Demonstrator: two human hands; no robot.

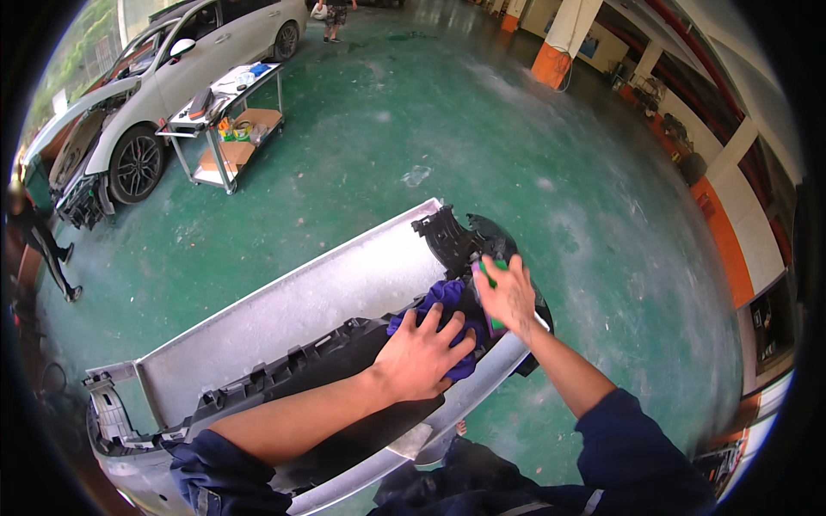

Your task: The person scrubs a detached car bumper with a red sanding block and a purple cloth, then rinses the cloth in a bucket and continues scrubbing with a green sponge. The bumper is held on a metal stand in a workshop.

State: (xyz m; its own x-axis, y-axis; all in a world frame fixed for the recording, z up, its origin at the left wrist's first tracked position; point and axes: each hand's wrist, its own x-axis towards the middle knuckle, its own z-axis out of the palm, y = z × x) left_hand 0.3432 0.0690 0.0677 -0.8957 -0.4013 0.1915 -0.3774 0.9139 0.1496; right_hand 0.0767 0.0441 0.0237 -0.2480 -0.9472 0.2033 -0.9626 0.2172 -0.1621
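A black plastic car bumper (353,421) lies across a pale metal trough-like stand (292,297) in front of me. My left hand (422,357) presses a bunched purple cloth (443,297) against the bumper, its fingers curved over the folds. At the bumper's right end, my right hand (508,297) grips a green and purple pad (496,322), which looks like a sanding sponge. The palm hides part of this pad. Close beyond both hands rises the bumper's black curved end piece (449,238).
A pale cloth or pad (411,440) lies on the stand's near edge. Further off at left stand a tool cart (249,83) and a white car (202,52) with its front stripped. A person (43,236) is at far left, another (334,19) at the back.
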